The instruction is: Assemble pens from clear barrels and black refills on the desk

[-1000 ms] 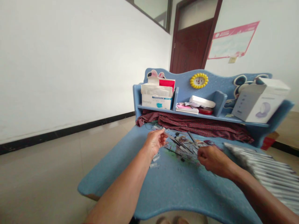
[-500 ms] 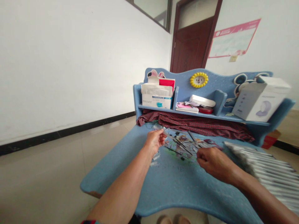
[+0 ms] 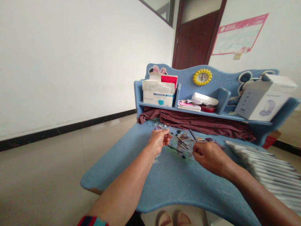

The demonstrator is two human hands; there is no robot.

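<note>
My left hand (image 3: 160, 139) is over the middle of the blue desk (image 3: 164, 185), thumb and fingers pinched together. Clear plastic lies right at its fingertips, but I cannot make out what the pinch holds. My right hand (image 3: 207, 155) is curled closed to the right, its fingertips turned away from view and anything in them hidden. Between the hands are thin black rods (image 3: 182, 142), which look like pen refills, and a small black piece (image 3: 183, 156). More small black pieces (image 3: 179, 131) lie behind them. Clear plastic pieces (image 3: 156, 160) rest beside my left wrist.
A pile of long white sticks with dark stripes (image 3: 272, 169) covers the desk's right side. Bunched red checked cloth (image 3: 197, 124) runs under the shelf. On the shelf stand a mask box (image 3: 157, 97), papers (image 3: 189, 106), a red round tin (image 3: 208, 108) and a white carton (image 3: 263, 99).
My two hands have come slightly closer together: the left moved a little right, the right a little left. Both stay closed. The view has shifted slightly.
</note>
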